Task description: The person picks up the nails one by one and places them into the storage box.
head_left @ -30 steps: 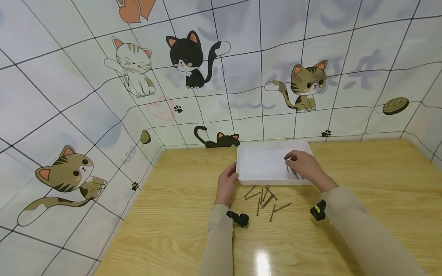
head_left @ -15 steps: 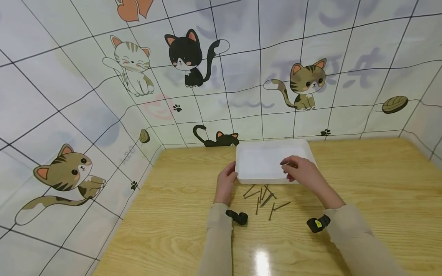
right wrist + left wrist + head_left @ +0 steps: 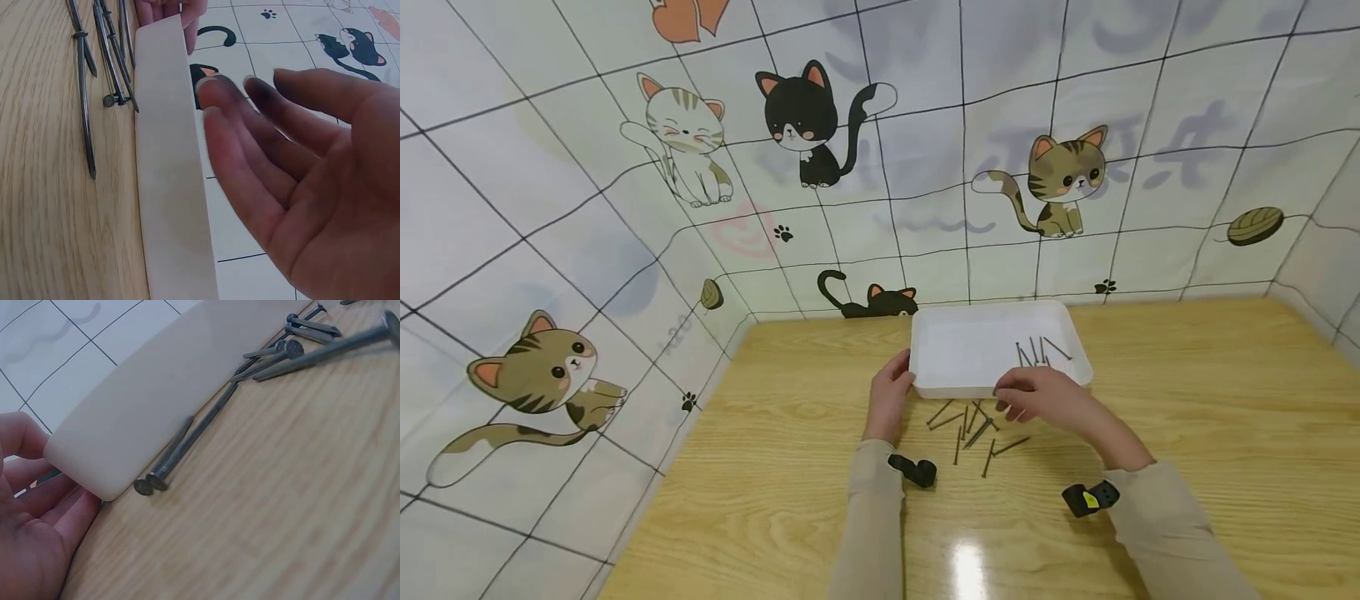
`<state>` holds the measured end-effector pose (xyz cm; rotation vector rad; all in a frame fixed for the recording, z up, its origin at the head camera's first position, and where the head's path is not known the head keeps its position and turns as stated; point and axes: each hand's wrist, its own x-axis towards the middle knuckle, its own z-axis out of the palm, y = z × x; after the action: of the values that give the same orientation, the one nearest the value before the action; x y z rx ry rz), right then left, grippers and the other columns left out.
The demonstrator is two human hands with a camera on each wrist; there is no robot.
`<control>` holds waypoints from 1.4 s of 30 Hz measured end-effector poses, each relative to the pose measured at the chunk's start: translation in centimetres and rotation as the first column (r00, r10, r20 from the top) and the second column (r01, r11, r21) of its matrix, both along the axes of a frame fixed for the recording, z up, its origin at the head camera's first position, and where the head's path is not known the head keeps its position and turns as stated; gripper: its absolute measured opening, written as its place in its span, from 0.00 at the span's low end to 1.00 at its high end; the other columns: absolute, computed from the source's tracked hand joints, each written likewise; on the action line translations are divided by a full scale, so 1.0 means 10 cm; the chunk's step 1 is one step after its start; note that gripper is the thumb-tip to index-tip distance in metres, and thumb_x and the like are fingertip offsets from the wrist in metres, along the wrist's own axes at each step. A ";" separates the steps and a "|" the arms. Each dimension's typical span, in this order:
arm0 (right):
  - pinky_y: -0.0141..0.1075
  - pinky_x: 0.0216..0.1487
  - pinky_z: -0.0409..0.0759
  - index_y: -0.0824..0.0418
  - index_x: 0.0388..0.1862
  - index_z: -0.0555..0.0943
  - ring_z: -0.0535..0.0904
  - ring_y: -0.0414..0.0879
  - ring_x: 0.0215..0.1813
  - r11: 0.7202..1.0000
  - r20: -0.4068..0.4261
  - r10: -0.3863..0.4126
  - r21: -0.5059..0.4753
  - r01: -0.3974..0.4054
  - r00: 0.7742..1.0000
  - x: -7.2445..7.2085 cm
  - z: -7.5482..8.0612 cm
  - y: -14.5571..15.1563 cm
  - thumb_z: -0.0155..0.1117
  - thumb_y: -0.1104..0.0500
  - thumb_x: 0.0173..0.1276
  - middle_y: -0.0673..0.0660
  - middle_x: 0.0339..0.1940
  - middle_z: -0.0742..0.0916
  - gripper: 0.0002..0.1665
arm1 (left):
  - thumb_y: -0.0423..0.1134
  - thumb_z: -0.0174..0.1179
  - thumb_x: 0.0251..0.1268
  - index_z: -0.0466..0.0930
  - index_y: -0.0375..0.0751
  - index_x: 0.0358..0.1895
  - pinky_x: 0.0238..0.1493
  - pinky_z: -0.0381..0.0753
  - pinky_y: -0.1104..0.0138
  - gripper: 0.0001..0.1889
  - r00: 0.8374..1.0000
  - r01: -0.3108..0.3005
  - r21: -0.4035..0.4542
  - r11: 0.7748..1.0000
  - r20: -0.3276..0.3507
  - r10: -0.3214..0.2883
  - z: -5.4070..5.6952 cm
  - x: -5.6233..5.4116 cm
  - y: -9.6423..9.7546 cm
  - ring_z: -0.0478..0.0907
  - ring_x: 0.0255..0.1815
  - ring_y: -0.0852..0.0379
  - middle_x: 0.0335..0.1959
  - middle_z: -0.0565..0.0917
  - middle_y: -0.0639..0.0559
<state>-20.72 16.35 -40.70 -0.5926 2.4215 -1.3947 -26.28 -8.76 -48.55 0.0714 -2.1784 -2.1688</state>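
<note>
A shallow white tray (image 3: 962, 346) lies at the back of the table. At its front left corner my left hand (image 3: 889, 402) holds the side; in the left wrist view, curled fingers (image 3: 50, 497) lie against the tray's outer wall (image 3: 137, 400). Several nails (image 3: 1057, 347) rest in the right part of the tray, some partly hidden by my right hand (image 3: 1048, 400). That hand hovers over the front edge with loosely bent fingers (image 3: 237, 169) and nothing visible between them. Loose steel nails (image 3: 957, 447) lie scattered in front of the tray.
The wooden table (image 3: 775, 467) meets a wall sheet (image 3: 925, 167) printed with cats right behind the tray. On each wrist sits a black camera mount, one on the left (image 3: 913, 471) and one on the right (image 3: 1090, 498).
My right hand has let go of a nail in the tray and pulled back toward the front edge, uncovering several nails there. My left hand stays at the tray's corner.
</note>
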 end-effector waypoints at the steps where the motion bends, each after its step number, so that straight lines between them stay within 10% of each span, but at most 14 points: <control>1: 0.41 0.36 0.79 0.65 0.46 0.75 0.80 0.49 0.36 1.000 0.001 0.013 0.019 -0.013 1.000 0.01 0.00 -0.01 0.51 0.54 0.67 0.59 0.37 0.83 0.17 | 0.32 0.49 0.58 0.70 0.46 0.60 0.55 0.67 0.65 0.24 1.000 -0.001 -0.002 1.000 0.002 0.001 0.00 0.00 0.00 0.67 0.57 0.61 0.56 0.73 0.54; 15: 0.42 0.39 0.74 0.63 0.49 0.77 0.76 0.47 0.41 0.912 -0.156 0.082 0.411 -0.011 0.984 0.08 -0.07 -0.14 0.56 0.55 0.63 0.54 0.41 0.82 0.18 | 0.31 0.48 0.58 0.68 0.44 0.61 0.56 0.66 0.62 0.24 1.000 0.016 -0.004 1.000 -0.018 -0.016 0.01 0.00 -0.01 0.66 0.59 0.57 0.58 0.72 0.51; 32: 0.40 0.36 0.73 0.64 0.51 0.75 0.74 0.45 0.37 0.850 -0.207 0.057 0.523 0.061 0.977 0.17 -0.15 -0.38 0.68 0.53 0.51 0.55 0.41 0.80 0.29 | 0.31 0.49 0.58 0.68 0.44 0.61 0.56 0.66 0.64 0.24 1.000 0.016 0.009 1.000 -0.005 -0.016 0.01 0.01 0.00 0.67 0.58 0.59 0.58 0.72 0.52; 42: 0.37 0.31 0.71 0.59 0.36 0.78 0.73 0.44 0.33 0.835 -0.271 0.100 0.546 0.067 0.957 0.19 -0.19 -0.42 0.67 0.61 0.51 0.53 0.35 0.80 0.12 | 0.31 0.49 0.58 0.69 0.46 0.60 0.55 0.66 0.64 0.24 1.000 0.014 0.028 1.000 -0.004 -0.014 -0.02 -0.01 -0.02 0.67 0.57 0.61 0.57 0.73 0.55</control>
<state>-18.81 12.17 -42.61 -0.6944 2.8556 -0.5567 -26.37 -8.92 -48.72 0.0544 -2.1532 -2.2056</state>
